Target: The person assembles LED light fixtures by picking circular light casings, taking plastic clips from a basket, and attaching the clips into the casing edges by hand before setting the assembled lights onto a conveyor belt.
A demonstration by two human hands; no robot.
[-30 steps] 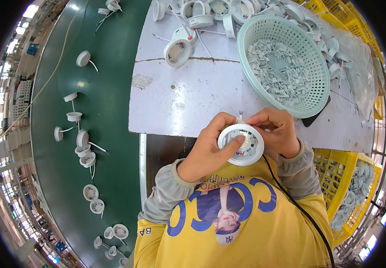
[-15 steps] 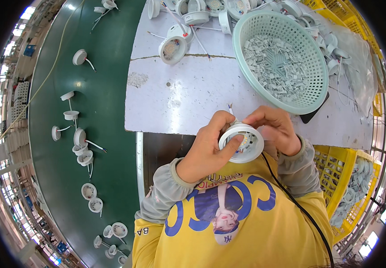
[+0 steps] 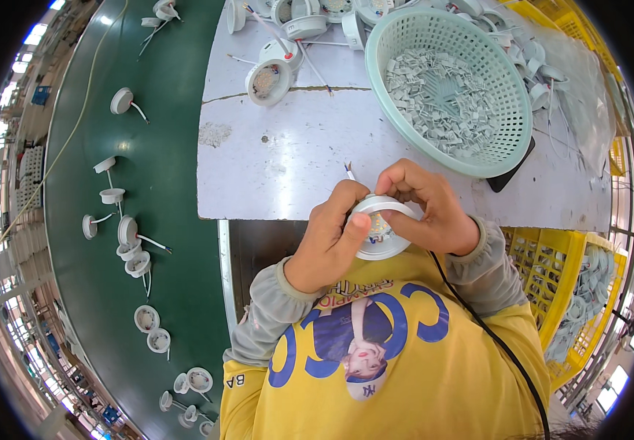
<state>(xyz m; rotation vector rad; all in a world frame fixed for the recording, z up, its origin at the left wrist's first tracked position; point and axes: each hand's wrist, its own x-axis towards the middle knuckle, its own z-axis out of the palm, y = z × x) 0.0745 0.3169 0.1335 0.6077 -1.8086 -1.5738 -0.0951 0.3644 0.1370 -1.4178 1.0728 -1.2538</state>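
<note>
Both hands hold one round white LED downlight [image 3: 383,248] just past the table's near edge, its open face with yellowish LEDs tilted up toward me. My left hand [image 3: 329,238] grips its left rim, with the thumb on the front edge and the fingers behind. My right hand [image 3: 434,213] has its thumb inside the ring and its fingertips at the top rim. A short white cable [image 3: 350,171] with bare-ended wires sticks out beyond the far side. What the fingers touch behind the rim is hidden.
A pale green plastic basket [image 3: 520,139] of small white clips stands on the white table [image 3: 295,147], with a dark flat object [image 3: 511,172] under its edge. More downlights [image 3: 268,82] lie at the back. The green conveyor belt [image 3: 185,293] at left carries several. Yellow crates [image 3: 544,271] stand at right.
My right thumb has moved into the lamp's ring, and my left thumb has drawn back to its rim. The lamp has tilted and shifted slightly left. The whole view has shifted a little.
</note>
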